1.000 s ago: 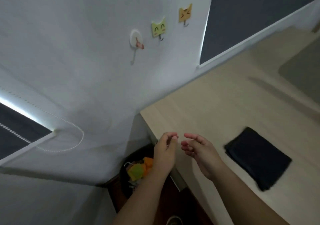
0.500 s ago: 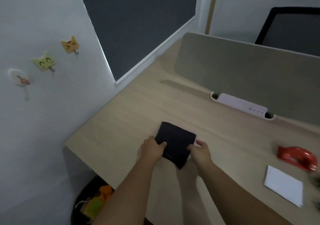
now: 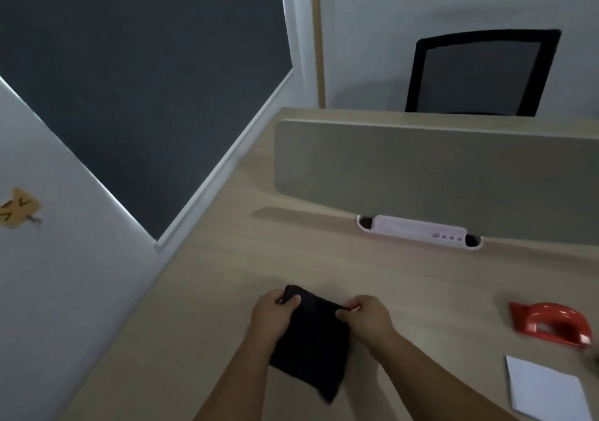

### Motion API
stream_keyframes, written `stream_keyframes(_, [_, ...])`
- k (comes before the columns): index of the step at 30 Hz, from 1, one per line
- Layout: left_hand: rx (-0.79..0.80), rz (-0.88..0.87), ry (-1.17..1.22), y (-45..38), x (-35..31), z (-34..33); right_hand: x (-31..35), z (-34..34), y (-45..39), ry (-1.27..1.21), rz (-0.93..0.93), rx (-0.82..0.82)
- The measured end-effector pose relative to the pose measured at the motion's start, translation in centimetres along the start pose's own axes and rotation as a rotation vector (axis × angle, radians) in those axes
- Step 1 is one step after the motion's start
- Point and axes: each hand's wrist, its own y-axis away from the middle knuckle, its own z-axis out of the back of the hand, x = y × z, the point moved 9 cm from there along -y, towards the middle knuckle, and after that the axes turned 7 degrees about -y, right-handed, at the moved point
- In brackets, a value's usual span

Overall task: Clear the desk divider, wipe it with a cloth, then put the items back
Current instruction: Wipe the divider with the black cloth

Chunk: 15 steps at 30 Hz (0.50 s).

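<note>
Black cloth [image 3: 309, 339], folded and soft, hangs between the two hands just above the wooden desk [image 3: 207, 291]: the left hand [image 3: 271, 312] pinches its far left corner, the right hand [image 3: 366, 317] pinches the far right corner, and the rest droops toward the person. Both grips are closed on the fabric, hands apart by the cloth's width. To wipe well, I would bunch the cloth into one palm so that a flat pad meets the surface, rather than carry it by two corners. Off to the right of the right hand lie a white notepad [image 3: 547, 388] and a red tape dispenser [image 3: 554, 323], apparently already taken off. Beyond the hands stands the grey desk divider [image 3: 421, 168], now bare, with a pale tray [image 3: 418, 231] at its foot. Long strokes from one end across seem best, the free hand steadying the panel.
</note>
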Motion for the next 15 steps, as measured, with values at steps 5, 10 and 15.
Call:
stream_keyframes(5, [-0.134, -0.223, -0.007, -2.0, -9.4, 2.6, 4.9, 6.8, -1.2, -0.403, 0.11, -0.2])
stream_keyframes(10, [-0.232, -0.563, -0.17, -2.9, -21.1, 1.7, 12.0, 14.5, -1.6, -0.683, 0.442, -0.467])
stream_keyframes(15, [-0.487, -0.898, -0.303, -1.3, -30.8, 0.6, 21.6, 19.2, -1.5, -0.162, 1.071, -0.821])
